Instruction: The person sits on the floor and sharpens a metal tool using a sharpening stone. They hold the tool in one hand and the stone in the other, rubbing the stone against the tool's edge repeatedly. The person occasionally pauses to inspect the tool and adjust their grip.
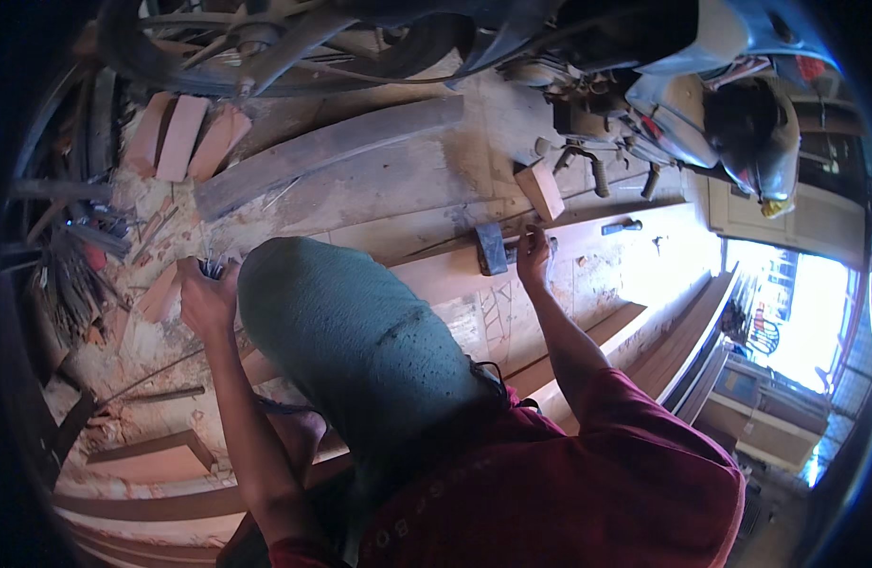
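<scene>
My right hand (533,257) is closed around the short handle of a hammer with a dark, blocky head (491,249). The hammer lies over a long wooden beam (445,275). A chisel (622,226) with a blue-grey handle rests farther right along that beam. My left hand (209,298) is at the left, beside a pale wood end (161,292), its fingers curled by a small dark thing that I cannot make out. My bent leg in grey-green cloth (351,312) hides the stretch of beam between my hands.
A curved plank (332,151) and short wood blocks (182,139) lie on the shaving-strewn floor ahead. A motorcycle (663,123) stands far right, with a wheel (266,47) at the top. Scrap sticks (71,275) pile at the left; long boards (682,331) lie at the right.
</scene>
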A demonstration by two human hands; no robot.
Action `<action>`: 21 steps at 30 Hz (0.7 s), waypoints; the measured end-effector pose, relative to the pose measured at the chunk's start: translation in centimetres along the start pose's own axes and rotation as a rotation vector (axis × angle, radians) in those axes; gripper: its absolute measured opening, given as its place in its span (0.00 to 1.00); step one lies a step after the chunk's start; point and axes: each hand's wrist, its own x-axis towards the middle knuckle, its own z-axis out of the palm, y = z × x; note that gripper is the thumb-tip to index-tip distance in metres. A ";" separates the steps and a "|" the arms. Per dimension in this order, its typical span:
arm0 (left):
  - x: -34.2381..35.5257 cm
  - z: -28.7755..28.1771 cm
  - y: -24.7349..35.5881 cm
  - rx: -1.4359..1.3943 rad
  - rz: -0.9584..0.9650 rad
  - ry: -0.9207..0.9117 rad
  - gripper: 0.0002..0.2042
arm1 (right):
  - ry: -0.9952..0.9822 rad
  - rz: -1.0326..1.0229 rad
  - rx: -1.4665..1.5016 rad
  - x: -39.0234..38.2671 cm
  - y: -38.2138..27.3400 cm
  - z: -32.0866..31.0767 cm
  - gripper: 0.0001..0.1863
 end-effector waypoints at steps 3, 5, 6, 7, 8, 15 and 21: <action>-0.1 0.0 1.6 0.026 0.000 -0.034 0.29 | 0.051 -0.067 -0.253 0.3 4.6 -0.9 0.22; -0.4 -0.1 1.8 0.001 0.007 0.008 0.29 | -0.103 0.006 -0.415 0.2 4.5 -1.6 0.26; -0.2 0.3 1.3 -0.032 0.016 0.066 0.29 | -0.179 0.023 -0.489 0.5 2.8 -1.8 0.29; 0.0 0.7 0.5 -0.058 0.021 0.127 0.30 | -0.243 -0.104 -0.511 0.7 2.2 -2.1 0.34; 0.1 1.1 0.1 -0.120 0.088 0.154 0.32 | -0.257 -0.263 -0.481 0.7 3.6 -2.0 0.36; 1.0 -2.4 -1.9 -0.426 -0.050 -0.100 0.37 | -0.352 -0.255 -0.505 -0.8 3.6 -0.2 0.32; 1.0 -5.3 -0.7 -0.932 -0.187 0.061 0.12 | -0.425 -0.148 -0.649 -1.3 2.0 -0.8 0.31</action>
